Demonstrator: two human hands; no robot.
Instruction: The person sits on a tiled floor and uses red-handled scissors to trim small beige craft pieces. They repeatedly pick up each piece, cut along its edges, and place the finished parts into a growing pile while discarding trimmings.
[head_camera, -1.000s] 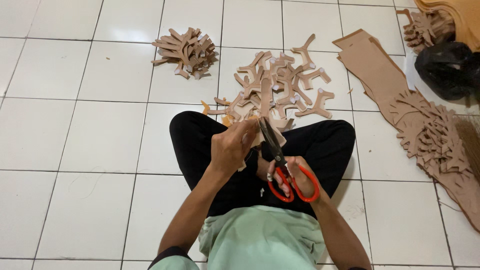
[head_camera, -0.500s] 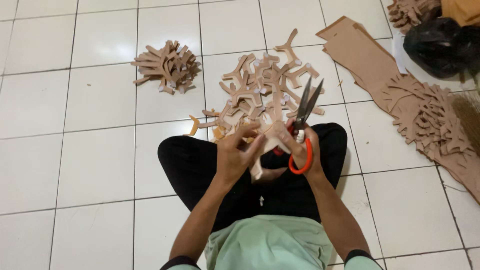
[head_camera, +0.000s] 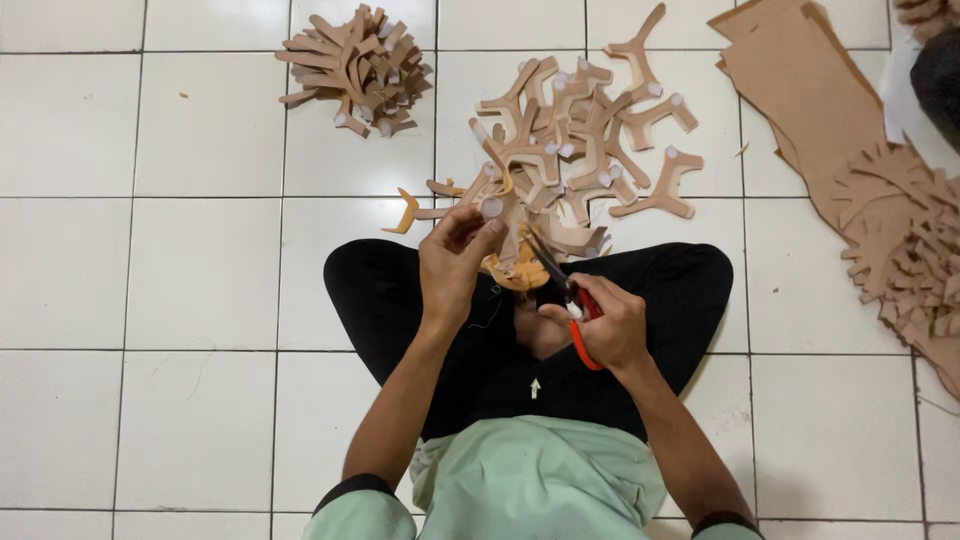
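Note:
I sit cross-legged on a white tiled floor. My left hand (head_camera: 455, 262) pinches a tan branch-shaped cardboard piece (head_camera: 512, 262) held upright over my lap. My right hand (head_camera: 605, 322) grips red-handled scissors (head_camera: 562, 290), their dark blades pointing up-left into the lower edge of that piece. Just beyond my knees lies a loose heap of similar cut pieces (head_camera: 580, 140) with white tips.
A second, tighter pile of brown cut pieces (head_camera: 355, 65) lies at the far left of the heap. Large brown cardboard sheets with cut-out edges (head_camera: 850, 150) stretch along the right side. A small orange scrap (head_camera: 405, 215) rests near my left knee.
The scissors have swung from pointing up and away to pointing into the cardboard piece. My left hand has lifted the piece higher, and the view has shifted closer.

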